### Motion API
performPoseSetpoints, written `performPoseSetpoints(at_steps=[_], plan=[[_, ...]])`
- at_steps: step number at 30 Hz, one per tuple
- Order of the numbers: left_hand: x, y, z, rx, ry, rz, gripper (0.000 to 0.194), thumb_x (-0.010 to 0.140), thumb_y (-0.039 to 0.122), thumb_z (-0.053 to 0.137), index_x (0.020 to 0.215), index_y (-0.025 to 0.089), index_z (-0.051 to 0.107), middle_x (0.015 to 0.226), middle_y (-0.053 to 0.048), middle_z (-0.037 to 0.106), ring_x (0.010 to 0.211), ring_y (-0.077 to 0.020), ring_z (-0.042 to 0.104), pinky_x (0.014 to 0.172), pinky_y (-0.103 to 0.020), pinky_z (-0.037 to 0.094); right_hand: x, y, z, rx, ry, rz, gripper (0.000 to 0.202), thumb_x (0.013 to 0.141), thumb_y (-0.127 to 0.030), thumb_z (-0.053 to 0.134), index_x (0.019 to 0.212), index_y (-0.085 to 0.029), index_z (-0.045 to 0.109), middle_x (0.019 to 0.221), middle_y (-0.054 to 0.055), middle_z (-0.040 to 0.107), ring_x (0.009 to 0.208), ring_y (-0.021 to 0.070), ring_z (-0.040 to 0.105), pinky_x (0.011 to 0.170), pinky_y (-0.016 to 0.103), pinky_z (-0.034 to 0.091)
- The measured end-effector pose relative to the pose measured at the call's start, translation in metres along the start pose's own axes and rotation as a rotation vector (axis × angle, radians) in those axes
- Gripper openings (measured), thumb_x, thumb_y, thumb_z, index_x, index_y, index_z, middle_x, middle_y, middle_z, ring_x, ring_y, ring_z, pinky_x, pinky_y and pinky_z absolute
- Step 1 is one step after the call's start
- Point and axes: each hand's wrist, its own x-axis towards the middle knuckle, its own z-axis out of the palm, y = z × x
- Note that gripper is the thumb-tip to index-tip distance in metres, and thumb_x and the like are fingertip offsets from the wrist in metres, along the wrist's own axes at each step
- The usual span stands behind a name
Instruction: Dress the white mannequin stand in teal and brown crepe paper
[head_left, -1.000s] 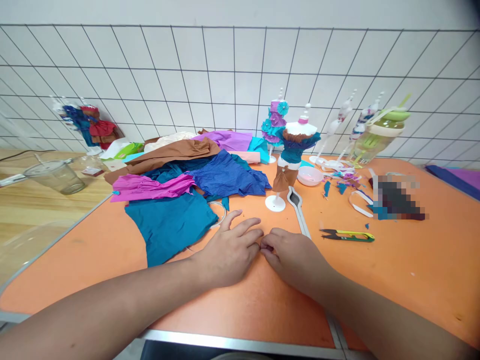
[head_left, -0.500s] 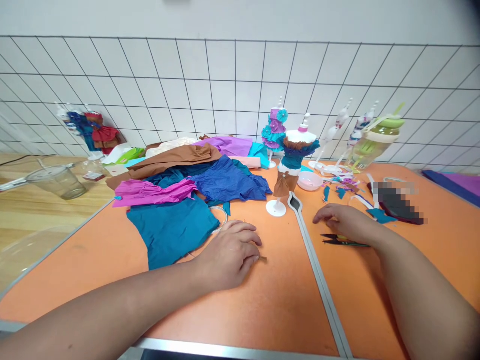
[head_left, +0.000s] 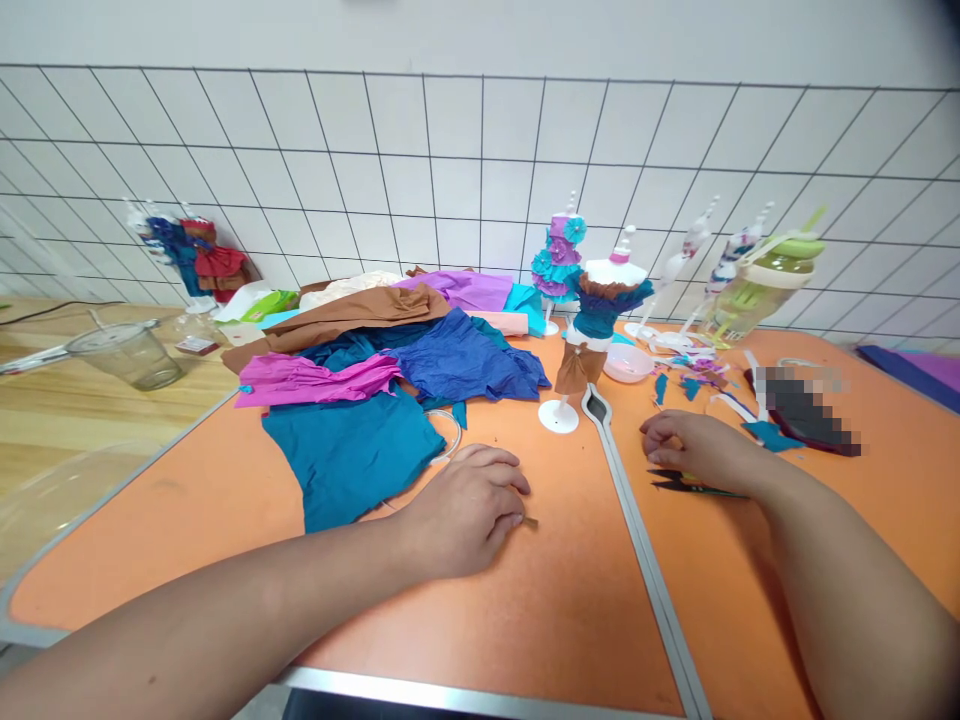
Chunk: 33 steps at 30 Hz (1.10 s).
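My left hand (head_left: 469, 512) rests on the orange tabletop, fingers bent, with a small brown paper strip (head_left: 531, 522) pinched at its fingertips. Beside that wrist lies a sheet of teal crepe paper (head_left: 352, 460), and a clear ring (head_left: 450, 435) shows past the knuckles. My right hand (head_left: 694, 445) hovers low, fingers loosely curved and the thumb apart, over black-bladed thread snips (head_left: 679, 484); their handles are partly hidden beneath it. Between and beyond both hands stands a small white dress form (head_left: 595, 318) wearing brown, teal and blue paper on a round white base.
A pile of crepe paper (head_left: 472, 355) spreads at the back left. More dress forms (head_left: 559, 260), a pink dish (head_left: 628, 363), a green-lidded bottle (head_left: 772, 280), scraps (head_left: 691, 388) and a phone-like dark object (head_left: 806, 415) stand right. A grey seam (head_left: 637, 535) divides the table; a glass cup (head_left: 139, 358) is left.
The whole view has shifted slightly, moving things a little to the right in it. My right hand's fingers have come slightly closer to the snips. The left hand keeps its pose.
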Motion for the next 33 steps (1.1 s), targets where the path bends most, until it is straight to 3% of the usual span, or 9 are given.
performPoseSetpoints(at_steps=[3,10,15,18,21,24,28,33], plan=[[0.001,-0.001,0.0,0.003,-0.012,0.003,0.017,0.085,0.018,0.056,0.087,0.023,0.072,0.105,-0.002,0.072,0.112,-0.0238,0.058,0.095,-0.042,0.04,-0.002,-0.016,0.001,-0.021,-0.142,0.01,0.012,0.082,-0.02,0.052,0.075,-0.019,0.062,0.083,0.005,0.068,0.068,0.0161,0.062,0.06,0.025,0.041],[0.003,-0.001,0.002,-0.032,-0.026,0.01,0.017,0.085,0.016,0.055,0.087,0.02,0.071,0.097,-0.005,0.072,0.097,-0.0207,0.063,0.086,-0.036,0.045,-0.005,-0.056,0.018,-0.298,0.001,0.203,0.012,0.086,-0.014,0.045,0.092,-0.015,0.056,0.074,0.014,0.066,0.065,0.0253,0.063,0.053,0.029,0.033],[0.004,-0.001,0.002,-0.045,-0.025,-0.003,0.017,0.084,0.014,0.055,0.084,0.019,0.071,0.094,-0.005,0.072,0.093,-0.02,0.063,0.084,-0.033,0.046,-0.01,-0.055,0.004,-0.196,-0.008,0.301,0.014,0.09,-0.022,0.041,0.091,-0.021,0.055,0.076,0.009,0.067,0.069,0.0243,0.063,0.054,0.028,0.033],[0.004,-0.001,0.002,-0.079,-0.015,-0.04,0.016,0.083,0.014,0.054,0.083,0.018,0.07,0.091,-0.005,0.072,0.089,-0.0192,0.063,0.083,-0.033,0.047,-0.011,-0.053,-0.003,-0.102,-0.019,0.311,0.01,0.085,-0.026,0.046,0.082,-0.023,0.055,0.076,0.007,0.067,0.07,0.0232,0.062,0.054,0.028,0.033],[0.004,0.0,0.001,-0.163,0.028,-0.039,0.015,0.083,0.014,0.054,0.083,0.018,0.069,0.089,-0.006,0.071,0.087,-0.0181,0.064,0.082,-0.032,0.049,-0.007,-0.058,0.001,-0.09,0.041,0.234,0.006,0.08,-0.024,0.05,0.075,-0.022,0.054,0.078,0.005,0.067,0.069,0.0204,0.06,0.053,0.027,0.031],[0.003,0.004,0.001,-0.208,0.058,0.114,0.015,0.085,0.016,0.054,0.087,0.019,0.068,0.1,-0.009,0.07,0.094,-0.0183,0.064,0.086,-0.032,0.049,-0.005,-0.07,0.012,-0.079,0.105,0.112,0.006,0.081,-0.022,0.05,0.076,-0.021,0.054,0.077,0.004,0.066,0.066,0.0174,0.057,0.053,0.026,0.028],[0.001,0.011,0.001,-0.075,-0.006,0.326,0.017,0.089,0.02,0.052,0.093,0.021,0.069,0.117,-0.009,0.067,0.112,-0.0218,0.059,0.098,-0.035,0.046,-0.006,-0.089,0.026,0.055,0.057,-0.172,0.011,0.087,-0.022,0.047,0.084,-0.021,0.057,0.076,0.001,0.066,0.066,0.0146,0.057,0.056,0.024,0.031],[0.002,0.016,0.01,0.03,-0.072,0.404,0.022,0.093,0.023,0.048,0.094,0.02,0.07,0.128,-0.007,0.063,0.123,-0.0217,0.054,0.105,-0.032,0.042,-0.006,-0.108,0.042,0.301,0.069,-0.403,0.011,0.089,-0.019,0.048,0.085,-0.019,0.059,0.081,0.001,0.064,0.074,0.0139,0.058,0.066,0.024,0.04]])
